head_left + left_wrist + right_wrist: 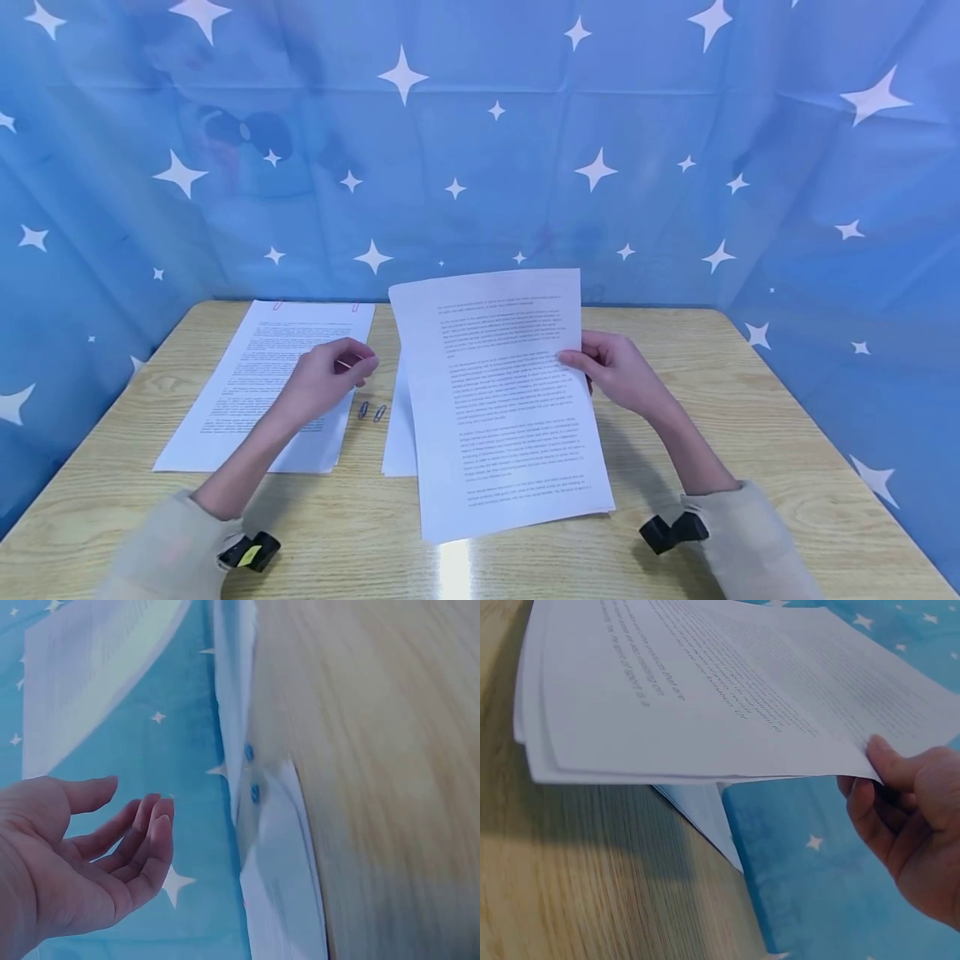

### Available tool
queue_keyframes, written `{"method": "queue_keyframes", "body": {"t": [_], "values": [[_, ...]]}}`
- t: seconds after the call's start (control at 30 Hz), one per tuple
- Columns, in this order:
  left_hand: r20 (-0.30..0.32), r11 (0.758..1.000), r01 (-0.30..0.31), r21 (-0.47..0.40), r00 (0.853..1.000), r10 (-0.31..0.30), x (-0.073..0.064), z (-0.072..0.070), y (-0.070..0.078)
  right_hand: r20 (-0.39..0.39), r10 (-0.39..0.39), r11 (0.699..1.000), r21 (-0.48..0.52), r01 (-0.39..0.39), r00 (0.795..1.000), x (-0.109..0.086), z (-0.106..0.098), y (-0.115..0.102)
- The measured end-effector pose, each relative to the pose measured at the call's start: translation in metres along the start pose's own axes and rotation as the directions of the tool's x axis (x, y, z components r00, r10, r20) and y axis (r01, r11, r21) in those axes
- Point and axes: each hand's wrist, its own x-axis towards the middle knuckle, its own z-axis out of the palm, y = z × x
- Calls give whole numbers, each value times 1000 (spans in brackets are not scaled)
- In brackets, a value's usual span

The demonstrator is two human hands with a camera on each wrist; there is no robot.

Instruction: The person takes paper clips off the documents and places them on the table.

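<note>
A few printed sheets of paper are raised over the middle of the table, tilted up with their text facing me. My right hand pinches their right edge, thumb on the printed face and fingers behind; layered edges show in the right wrist view. My left hand hovers over the right side of a printed paper stack, fingers loosely bent and nothing between them. Two dark blue paper clips lie just right of that stack. Partly hidden behind the raised sheets, more white paper lies on the table.
Two pink paper clips sit on the top edge of the left stack. The wooden table ends at a blue curtain with white stars, which also runs along both sides. Each wrist wears a small black device.
</note>
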Motion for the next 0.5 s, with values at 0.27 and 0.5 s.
{"method": "queue_keyframes", "body": {"t": [0.27, 0.5], "values": [[-84, 983, -79, -164, 994, 65, 5, 11, 15, -17, 2, 1000, 14, -2, 1000, -2, -1, -3], [-48, 946, -122, -301, 992, 113, 10, 21, 28, -23, -3, 999, 40, 3, 1000, -1, -2, -1]]}}
